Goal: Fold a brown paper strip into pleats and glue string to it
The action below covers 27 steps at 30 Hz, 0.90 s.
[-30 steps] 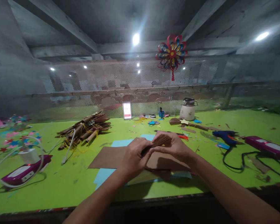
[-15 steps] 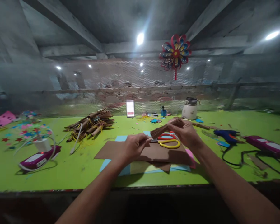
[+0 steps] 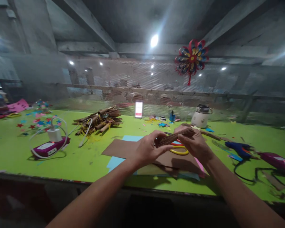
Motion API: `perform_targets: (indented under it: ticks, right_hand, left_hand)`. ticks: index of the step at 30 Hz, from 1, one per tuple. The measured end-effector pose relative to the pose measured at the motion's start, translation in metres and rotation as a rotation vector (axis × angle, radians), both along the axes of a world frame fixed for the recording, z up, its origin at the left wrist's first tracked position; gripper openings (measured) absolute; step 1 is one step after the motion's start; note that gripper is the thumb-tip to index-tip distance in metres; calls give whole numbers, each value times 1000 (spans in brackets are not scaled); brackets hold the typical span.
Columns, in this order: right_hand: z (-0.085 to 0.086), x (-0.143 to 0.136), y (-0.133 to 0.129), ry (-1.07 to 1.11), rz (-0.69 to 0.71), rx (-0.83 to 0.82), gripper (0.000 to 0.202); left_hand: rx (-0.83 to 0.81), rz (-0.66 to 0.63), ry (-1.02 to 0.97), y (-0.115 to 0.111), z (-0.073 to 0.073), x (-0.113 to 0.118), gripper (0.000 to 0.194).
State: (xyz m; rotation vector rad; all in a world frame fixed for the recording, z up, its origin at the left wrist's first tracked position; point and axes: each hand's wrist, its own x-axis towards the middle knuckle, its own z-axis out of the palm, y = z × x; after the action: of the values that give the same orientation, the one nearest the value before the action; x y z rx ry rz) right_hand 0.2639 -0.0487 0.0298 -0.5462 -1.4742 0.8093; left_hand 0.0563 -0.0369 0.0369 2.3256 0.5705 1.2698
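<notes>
Clamping pleated brown paper (image 3: pixel 172 138) in right hand (image 3: pixel 196 145); cupping its other end with left hand (image 3: pixel 146 148), can't tell if gripping; holding it between both, above scissors (image 3: pixel 180 154) and brown sheet (image 3: pixel 118 148).

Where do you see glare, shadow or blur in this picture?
In the head view, a ceiling light flares into a bluish streak; in that same view, shadow darkens the brown sheet below the right hand, the mesh panel blurs hazily toward the sides, and the upright white rectangle is pixelated and unreadable.
</notes>
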Motion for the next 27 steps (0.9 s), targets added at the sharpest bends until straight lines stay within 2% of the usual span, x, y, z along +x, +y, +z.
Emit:
perform_targets:
  ticks: [3,8,11,14,16,19,23,27]
  right_hand:
    - [-1,-4,-1,-58,9,-1,9]
    - [4,1,-3,-142,-48,-54,11]
    - [5,5,-3,-265,-91,-76,12]
    - [3,3,-2,-317,-90,-63,15]
    - [0,0,-2,-330,-101,-23,16]
    - [-2,-4,-2,-387,-149,101,14]
    - [-6,-7,-1,-487,-229,289,11]
    - [-6,-9,-2,-531,-287,385,13]
  left_hand:
    - [28,-11,-57,3,-3,1,18]
    - [71,39,-137,4,-1,-6,12]
    - [-2,-1,-227,3,2,-8,14]
    - [-140,-113,-356,4,4,-9,17]
    - [-225,-169,-405,4,6,-11,18]
    - [-285,-185,-411,6,7,-14,17]
    - [-245,-175,-388,10,7,-17,16]
    - [-234,-207,-386,16,7,-18,19]
